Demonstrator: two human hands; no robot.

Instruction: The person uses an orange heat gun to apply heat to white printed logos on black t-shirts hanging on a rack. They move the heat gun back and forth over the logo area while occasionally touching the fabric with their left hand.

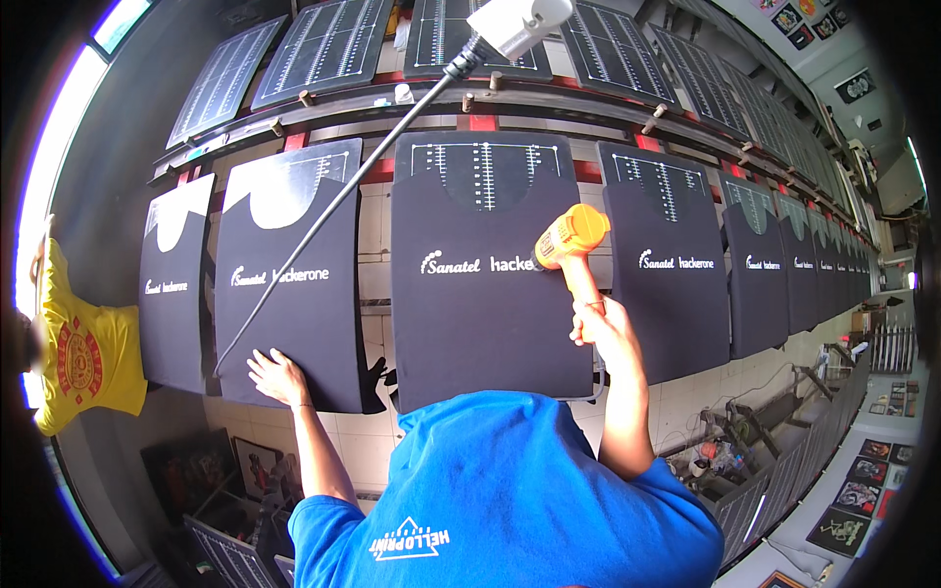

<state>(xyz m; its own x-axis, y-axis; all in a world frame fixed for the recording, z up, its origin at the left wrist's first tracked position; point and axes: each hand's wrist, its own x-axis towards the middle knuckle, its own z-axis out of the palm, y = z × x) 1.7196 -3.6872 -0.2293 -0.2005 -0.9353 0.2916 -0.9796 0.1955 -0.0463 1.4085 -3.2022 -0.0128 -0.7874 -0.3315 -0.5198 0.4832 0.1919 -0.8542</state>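
My right hand is wrapped round the handle of an orange heat gun. The gun's dark nozzle points left, over the white print on a black T-shirt stretched on the middle printing board. It covers the end of that print. My left hand lies with fingers spread on the lower part of another black T-shirt, on the board to the left. That shirt carries the same white print. A long grey cable passes in front of it, slanting from a white block above.
More black T-shirts on boards run off to the right. Dark boards with white ruled marks stand behind a metal rail. At the far left hangs a yellow T-shirt. Framed prints and a metal rack are near the floor.
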